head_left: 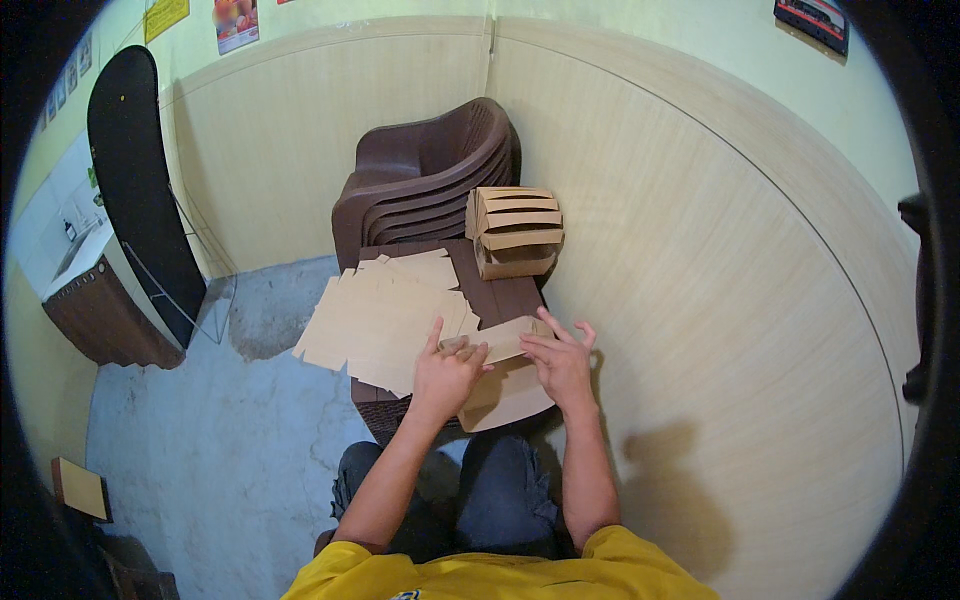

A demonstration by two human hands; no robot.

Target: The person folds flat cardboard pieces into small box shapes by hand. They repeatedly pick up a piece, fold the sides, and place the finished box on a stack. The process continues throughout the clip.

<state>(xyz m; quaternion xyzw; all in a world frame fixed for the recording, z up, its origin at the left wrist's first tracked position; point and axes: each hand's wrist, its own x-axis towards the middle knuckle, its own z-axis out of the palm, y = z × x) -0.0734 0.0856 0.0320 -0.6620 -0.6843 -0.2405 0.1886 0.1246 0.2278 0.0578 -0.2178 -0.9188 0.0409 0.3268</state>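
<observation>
I am seeing both hands crowding the near end of the dark stool top (500, 295): my left hand (445, 375) and right hand (562, 362) are pressing on 1 folded cardboard piece (505, 385), leaving no gap between them. The spread of flat cardboard sheets (385, 315) is blocking the left, overhanging the edge. Ahead, the stack of folded boxes (515, 232) and the stacked brown chairs (425, 190) are closing off the far end. The panelled wall (720, 300) is hemming in the right side closely. Only a bare strip of stool top is lying open between the sheets and the boxes. The floor (220, 440) to the left is offering wide room.
</observation>
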